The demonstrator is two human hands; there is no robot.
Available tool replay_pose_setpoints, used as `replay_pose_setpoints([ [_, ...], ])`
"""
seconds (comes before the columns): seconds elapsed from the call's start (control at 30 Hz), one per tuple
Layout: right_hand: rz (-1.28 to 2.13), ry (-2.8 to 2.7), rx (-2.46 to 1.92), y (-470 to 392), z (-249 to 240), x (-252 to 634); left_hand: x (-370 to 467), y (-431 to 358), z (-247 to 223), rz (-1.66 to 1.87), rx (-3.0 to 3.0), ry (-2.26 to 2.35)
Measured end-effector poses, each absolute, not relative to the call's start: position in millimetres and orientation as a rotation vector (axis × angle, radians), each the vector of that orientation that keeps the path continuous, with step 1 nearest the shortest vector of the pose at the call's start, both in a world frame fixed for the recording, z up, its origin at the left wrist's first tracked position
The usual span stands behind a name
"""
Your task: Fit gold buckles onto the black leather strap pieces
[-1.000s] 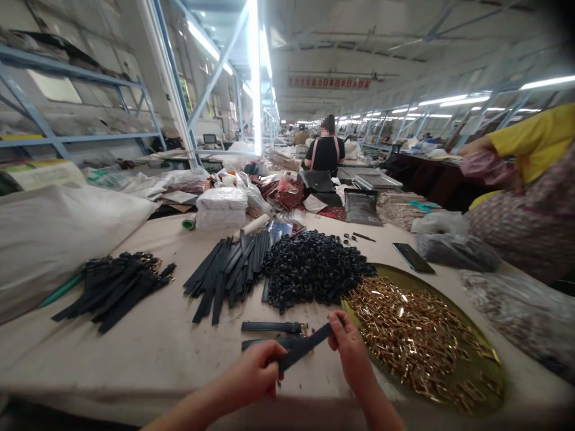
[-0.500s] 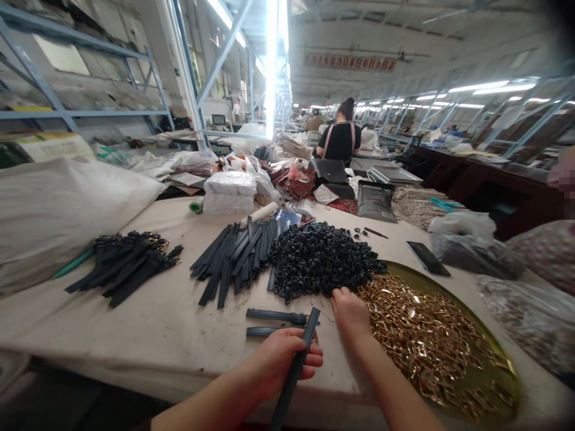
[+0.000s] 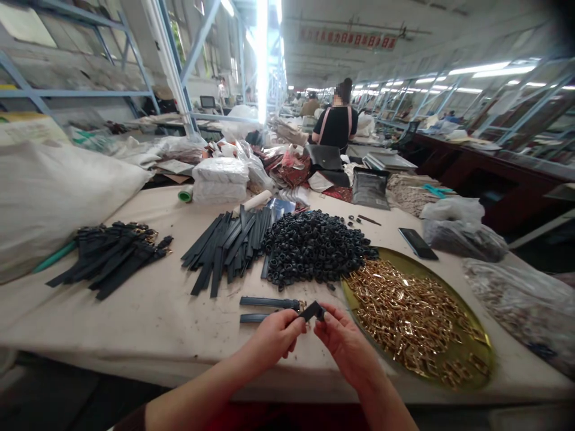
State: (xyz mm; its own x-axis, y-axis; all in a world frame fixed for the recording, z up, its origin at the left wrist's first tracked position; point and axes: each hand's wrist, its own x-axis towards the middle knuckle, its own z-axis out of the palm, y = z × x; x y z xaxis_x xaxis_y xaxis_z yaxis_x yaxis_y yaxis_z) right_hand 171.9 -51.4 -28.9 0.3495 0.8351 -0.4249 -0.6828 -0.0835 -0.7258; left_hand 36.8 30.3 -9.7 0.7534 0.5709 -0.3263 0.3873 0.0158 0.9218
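My left hand point(image 3: 279, 335) is closed on a flat black strap point(image 3: 309, 310), pinching it between thumb and fingers. At the strap's tip, my right hand point(image 3: 345, 336) pinches a small black loop point(image 3: 321, 313); whether the strap passes through it I cannot make out. Just beyond my left hand lie two straps point(image 3: 265, 302) with gold-coloured fittings at their right ends, partly covered by the hand. A heap of black loops point(image 3: 314, 248) rises behind my hands. To the right, a round gold tray point(image 3: 485, 365) carries many gold-coloured metal buckles point(image 3: 404, 305).
Loose black straps point(image 3: 220, 245) are piled left of the loops, and straps with fittings point(image 3: 112, 254) farther left. A phone point(image 3: 417, 243) and plastic bags point(image 3: 507, 305) sit at the right. Wrapped packs point(image 3: 220, 179) line the back. A person point(image 3: 336, 123) stands beyond the table.
My right hand has come from the edge of the loop heap back to the strap, now with a loop. My left hand has tilted the strap, and the view has shifted slightly.
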Motion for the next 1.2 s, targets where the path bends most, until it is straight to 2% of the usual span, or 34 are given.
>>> replay_pose_setpoints([
  [0.1,1.214,-0.23,-1.113,-55.2,-32.8,169.5,29.7,31.1,-5.5,0.119,1.824,0.809],
  [0.3,1.149,-0.757,-1.379,-70.3,-42.7,170.1,21.0,31.9,4.7,-0.076,2.141,0.756],
  [0.4,1.236,-0.835,-1.358,-75.9,-40.5,169.4,21.9,28.0,10.1,-0.086,2.073,0.634],
  [0.53,1.193,-0.637,-1.319,-77.9,-37.9,163.9,21.0,20.5,11.4,-0.216,1.682,0.534],
  [0.63,1.199,-0.606,-1.28,-75.7,-39.3,153.5,22.3,17.6,3.4,-0.091,1.663,0.61],
  [0.7,1.184,-0.776,-1.339,-72.9,-39.5,152.9,24.9,18.4,-4.0,0.086,1.707,0.631],
  [0.77,1.005,-1.083,-1.565,-68.7,-36.8,166.8,27.7,21.3,-10.6,0.233,1.718,0.646],
  [0.83,0.57,-1.326,-1.994,-61.8,-31.9,196.7,30.5,24.5,-15.0,0.28,1.673,0.695],
  [0.9,0.091,-1.319,-2.524,-51.6,-27.2,234.4,33.8,24.9,-16.9,0.246,1.606,0.727],
  [1.0,-0.043,-1.201,-2.732,-33.8,-25.1,279.4,39.4,19.6,-16.9,0.177,1.587,0.682],
  [1.2,0.039,-1.174,-2.671,-26.9,-33.4,293.7,39.5,13.8,-15.3,0.147,1.523,0.738],
])
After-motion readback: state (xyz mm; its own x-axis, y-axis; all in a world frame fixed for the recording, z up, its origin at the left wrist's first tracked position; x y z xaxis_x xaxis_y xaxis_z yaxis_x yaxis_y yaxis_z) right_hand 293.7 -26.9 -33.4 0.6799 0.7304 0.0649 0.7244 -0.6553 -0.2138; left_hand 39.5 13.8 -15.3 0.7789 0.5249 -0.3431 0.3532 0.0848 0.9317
